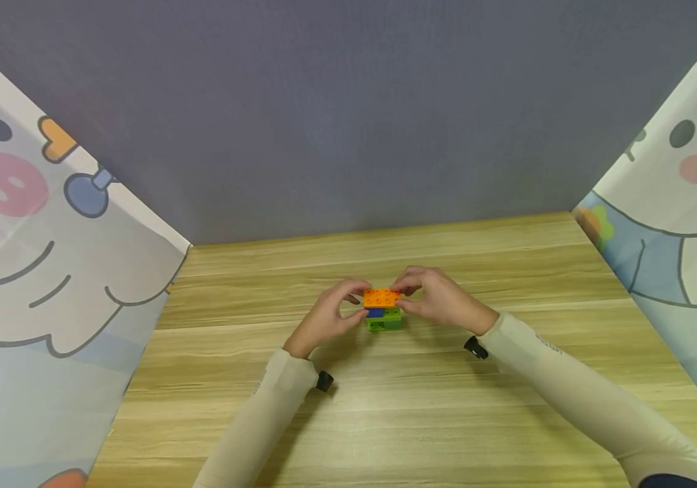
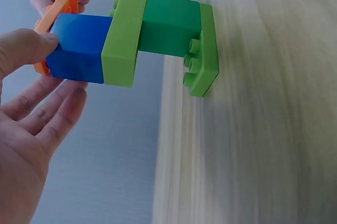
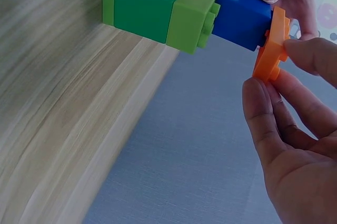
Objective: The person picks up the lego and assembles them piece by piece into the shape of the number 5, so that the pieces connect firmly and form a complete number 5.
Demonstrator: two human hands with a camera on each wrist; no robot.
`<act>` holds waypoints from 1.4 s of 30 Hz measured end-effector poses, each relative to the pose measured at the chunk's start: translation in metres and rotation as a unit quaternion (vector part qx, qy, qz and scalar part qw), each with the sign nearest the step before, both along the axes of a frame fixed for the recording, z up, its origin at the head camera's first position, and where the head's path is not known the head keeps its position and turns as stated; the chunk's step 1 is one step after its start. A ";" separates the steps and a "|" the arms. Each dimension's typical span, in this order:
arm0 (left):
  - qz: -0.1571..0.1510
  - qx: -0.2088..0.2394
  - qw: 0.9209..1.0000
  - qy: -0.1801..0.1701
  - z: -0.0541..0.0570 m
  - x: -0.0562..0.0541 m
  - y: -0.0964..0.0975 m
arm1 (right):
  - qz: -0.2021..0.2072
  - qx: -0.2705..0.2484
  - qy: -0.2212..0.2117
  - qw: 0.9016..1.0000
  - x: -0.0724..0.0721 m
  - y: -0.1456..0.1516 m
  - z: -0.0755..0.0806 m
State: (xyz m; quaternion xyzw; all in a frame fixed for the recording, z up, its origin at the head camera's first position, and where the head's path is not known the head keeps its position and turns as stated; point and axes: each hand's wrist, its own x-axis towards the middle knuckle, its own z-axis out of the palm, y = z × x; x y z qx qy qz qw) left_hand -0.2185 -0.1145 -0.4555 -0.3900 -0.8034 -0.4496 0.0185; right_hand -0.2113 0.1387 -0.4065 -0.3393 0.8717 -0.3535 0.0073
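Observation:
A stack of toy building bricks stands on the wooden table. At its base lies a flat light green brick point(image 2: 209, 50), then a dark green block point(image 2: 171, 24), a second light green brick point(image 2: 124, 40) and a blue block point(image 2: 79, 48). A flat orange brick point(image 1: 382, 297) sits at the top, slightly tilted against the blue block. My right hand point(image 1: 442, 298) pinches the orange brick's right end between thumb and fingers. On the other side my left hand point(image 1: 328, 315) has its thumb on the blue block near the orange brick, with fingers behind, gripping the top.
The wooden table point(image 1: 415, 420) reaches to a grey back panel point(image 1: 348, 122). Side panels with cartoon drawings point(image 1: 80, 271) flank it left and right. A small black device point(image 1: 475, 348) hangs at the right wrist, another point(image 1: 324, 381) at the left.

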 end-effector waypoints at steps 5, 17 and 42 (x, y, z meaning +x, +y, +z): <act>0.006 0.004 1.000 0.015 -0.003 0.001 0.000 | -0.001 0.000 -0.001 1.000 0.000 0.000 0.000; 0.038 -0.001 0.999 0.019 -0.006 0.005 0.000 | 0.004 -0.020 -0.007 1.000 -0.001 0.001 -0.002; 0.012 0.009 0.998 0.056 -0.005 0.002 0.000 | 0.008 -0.027 -0.015 1.000 -0.002 0.001 -0.007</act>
